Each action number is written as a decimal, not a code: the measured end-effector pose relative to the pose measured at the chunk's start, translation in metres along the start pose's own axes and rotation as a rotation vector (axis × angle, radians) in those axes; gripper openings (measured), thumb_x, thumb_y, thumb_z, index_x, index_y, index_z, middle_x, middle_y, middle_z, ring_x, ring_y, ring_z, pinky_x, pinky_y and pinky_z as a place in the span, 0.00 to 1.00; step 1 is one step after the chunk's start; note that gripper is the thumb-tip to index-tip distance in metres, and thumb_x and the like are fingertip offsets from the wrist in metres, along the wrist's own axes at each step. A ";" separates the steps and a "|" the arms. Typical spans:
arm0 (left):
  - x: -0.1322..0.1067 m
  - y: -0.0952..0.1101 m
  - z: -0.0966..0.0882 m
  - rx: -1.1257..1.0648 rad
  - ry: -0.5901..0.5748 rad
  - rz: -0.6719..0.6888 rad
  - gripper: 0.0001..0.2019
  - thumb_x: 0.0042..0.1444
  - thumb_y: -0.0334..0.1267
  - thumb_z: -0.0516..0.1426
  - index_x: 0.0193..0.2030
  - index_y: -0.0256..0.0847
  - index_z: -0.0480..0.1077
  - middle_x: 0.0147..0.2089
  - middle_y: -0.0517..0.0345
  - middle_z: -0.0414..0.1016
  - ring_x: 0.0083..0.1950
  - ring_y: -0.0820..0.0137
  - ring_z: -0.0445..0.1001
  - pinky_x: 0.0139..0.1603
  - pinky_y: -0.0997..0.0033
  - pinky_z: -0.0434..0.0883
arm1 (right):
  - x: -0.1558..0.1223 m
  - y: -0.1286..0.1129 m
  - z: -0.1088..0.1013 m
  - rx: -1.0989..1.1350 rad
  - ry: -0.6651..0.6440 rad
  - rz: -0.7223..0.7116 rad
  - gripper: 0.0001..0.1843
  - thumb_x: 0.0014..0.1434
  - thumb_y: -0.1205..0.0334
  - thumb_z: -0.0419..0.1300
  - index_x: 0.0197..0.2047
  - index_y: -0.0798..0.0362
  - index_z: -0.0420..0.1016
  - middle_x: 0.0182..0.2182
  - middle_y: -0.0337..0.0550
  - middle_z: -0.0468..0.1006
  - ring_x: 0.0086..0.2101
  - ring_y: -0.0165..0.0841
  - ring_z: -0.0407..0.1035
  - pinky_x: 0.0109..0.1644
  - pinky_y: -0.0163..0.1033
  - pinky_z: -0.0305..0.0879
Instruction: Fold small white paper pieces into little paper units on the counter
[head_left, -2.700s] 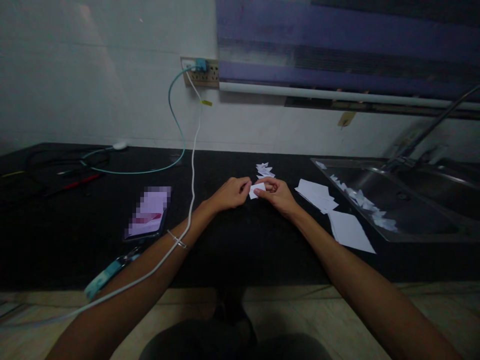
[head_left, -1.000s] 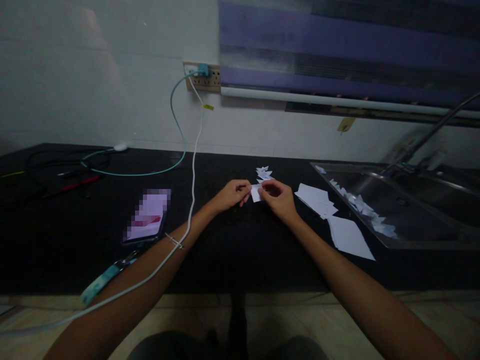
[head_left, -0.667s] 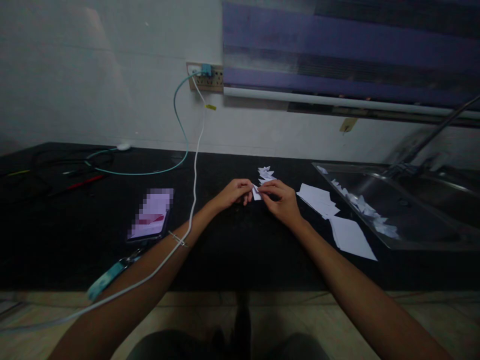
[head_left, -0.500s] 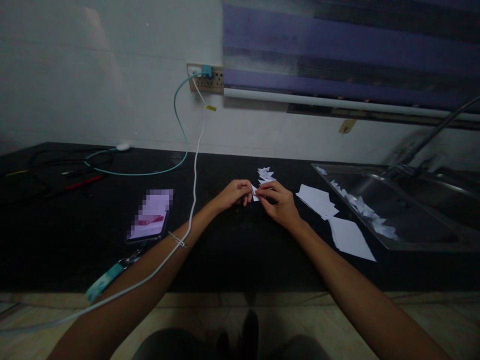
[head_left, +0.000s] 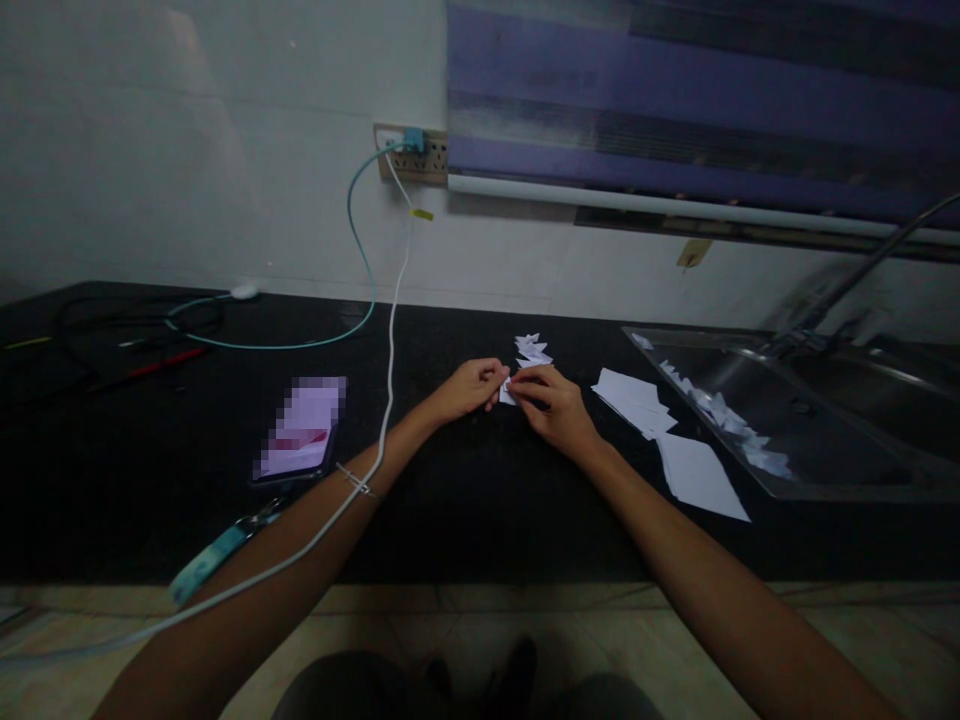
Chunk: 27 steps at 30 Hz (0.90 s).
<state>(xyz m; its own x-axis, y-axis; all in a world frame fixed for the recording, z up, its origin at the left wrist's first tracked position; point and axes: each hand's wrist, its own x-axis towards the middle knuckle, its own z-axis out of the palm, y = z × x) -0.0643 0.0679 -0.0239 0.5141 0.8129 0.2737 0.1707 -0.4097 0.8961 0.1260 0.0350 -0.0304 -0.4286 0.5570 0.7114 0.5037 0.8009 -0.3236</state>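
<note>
Between my two hands is a small folded piece of white paper [head_left: 507,394]. My left hand [head_left: 474,387] is closed on its left side, fingers curled. My right hand [head_left: 553,402] pinches it from the right with thumb and fingertips. Just behind my hands lies a group of pointed folded paper pieces [head_left: 532,349] on the black counter [head_left: 480,500]. To the right of my right hand rest loose white paper sheets [head_left: 636,402], with a stack of paper [head_left: 702,476] nearer to me. The finer folds of the held piece are partly covered by my fingers.
A steel sink [head_left: 825,440] with a faucet [head_left: 817,310] is at right; folded white pieces [head_left: 724,415] line its left edge. A phone [head_left: 301,430] with a teal strap [head_left: 210,562] lies at left. A white cable [head_left: 389,370] crosses over my left forearm from the wall outlet [head_left: 431,160].
My fingers have shifted slightly on the small folded paper, and it now shows at a different angle, a little lower. The things on the counter stay in place.
</note>
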 end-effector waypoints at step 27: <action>-0.004 0.003 0.001 0.518 0.014 0.241 0.12 0.67 0.39 0.43 0.33 0.42 0.59 0.28 0.59 0.62 0.29 0.70 0.62 0.33 0.66 0.57 | 0.006 0.007 0.006 0.500 -0.111 0.511 0.15 0.54 0.50 0.63 0.30 0.55 0.77 0.23 0.39 0.75 0.24 0.29 0.67 0.29 0.35 0.64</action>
<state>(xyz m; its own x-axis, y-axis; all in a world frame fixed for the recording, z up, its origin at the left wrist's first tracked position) -0.0655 0.0631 -0.0227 0.5793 0.6752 0.4566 0.4415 -0.7309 0.5205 0.1227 0.0453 -0.0322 -0.3180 0.8865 0.3361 0.2694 0.4244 -0.8645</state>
